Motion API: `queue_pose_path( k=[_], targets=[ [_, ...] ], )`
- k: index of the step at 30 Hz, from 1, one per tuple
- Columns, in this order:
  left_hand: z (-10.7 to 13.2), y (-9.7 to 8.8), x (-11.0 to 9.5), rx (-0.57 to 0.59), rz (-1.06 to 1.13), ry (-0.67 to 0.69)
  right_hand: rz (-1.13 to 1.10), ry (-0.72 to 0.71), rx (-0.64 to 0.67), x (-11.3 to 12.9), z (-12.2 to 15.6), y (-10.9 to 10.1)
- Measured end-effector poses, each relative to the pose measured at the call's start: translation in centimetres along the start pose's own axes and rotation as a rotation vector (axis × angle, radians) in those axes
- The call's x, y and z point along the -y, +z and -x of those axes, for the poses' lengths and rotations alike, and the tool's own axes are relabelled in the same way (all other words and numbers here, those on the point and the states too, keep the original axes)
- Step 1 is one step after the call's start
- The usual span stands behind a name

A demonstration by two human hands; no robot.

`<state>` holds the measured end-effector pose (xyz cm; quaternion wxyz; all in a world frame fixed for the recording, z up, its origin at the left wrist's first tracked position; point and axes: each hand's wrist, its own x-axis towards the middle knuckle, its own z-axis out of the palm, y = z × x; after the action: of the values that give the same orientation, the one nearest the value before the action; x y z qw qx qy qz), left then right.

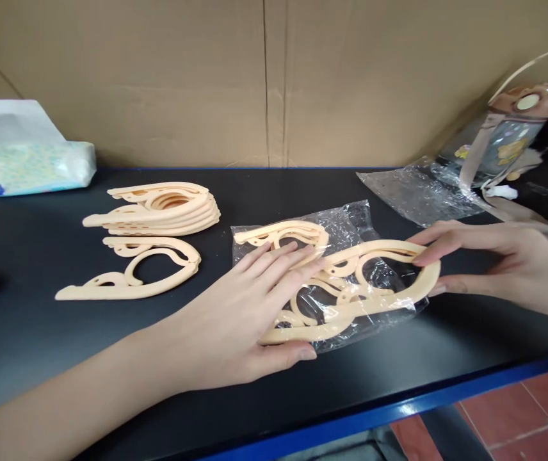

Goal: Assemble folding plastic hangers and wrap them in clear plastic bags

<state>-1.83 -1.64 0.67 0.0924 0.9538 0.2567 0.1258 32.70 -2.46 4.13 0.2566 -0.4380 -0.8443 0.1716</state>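
My right hand (499, 262) pinches the rounded end of a cream plastic folding hanger (427, 282), thumb below and fingers above. This hanger lies over a clear plastic bag (346, 224). Other folded hangers (303, 230) are at the bag, partly covered by my left hand (259, 301). That hand rests flat over them with its fingers stretched out. Whether the held hanger is inside or on top of the bag, I cannot tell. Left of my hands, a single folded hanger (159, 285) lies in front of a stack of similar hangers (182, 211).
Behind the black table (24, 256) stands a cardboard wall (182, 83). A tissue pack (38, 163) sits at the back left. A second clear bag (403, 192) and a bottle with a strap (504, 141) are at the back right. A blue edge (374, 410) borders the table's front.
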Motion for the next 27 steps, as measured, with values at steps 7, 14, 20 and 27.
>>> queue_pose_path(
  k=[7,14,20,27],
  targets=[
    [0.0,0.2,0.0,-0.028,0.014,0.02,0.016,-0.163,0.254,1.0,-1.8,1.4],
    [0.2,0.0,0.0,-0.033,0.037,0.018,0.014,-0.008,0.314,1.1,-2.0,1.2],
    [0.0,-0.1,-0.1,-0.03,0.025,0.022,-0.094,-0.006,0.351,0.6,-2.4,1.8],
    [-0.1,-0.3,-0.1,-0.018,0.02,0.028,-0.203,-0.049,0.391,1.9,-3.7,3.2]
  ],
)
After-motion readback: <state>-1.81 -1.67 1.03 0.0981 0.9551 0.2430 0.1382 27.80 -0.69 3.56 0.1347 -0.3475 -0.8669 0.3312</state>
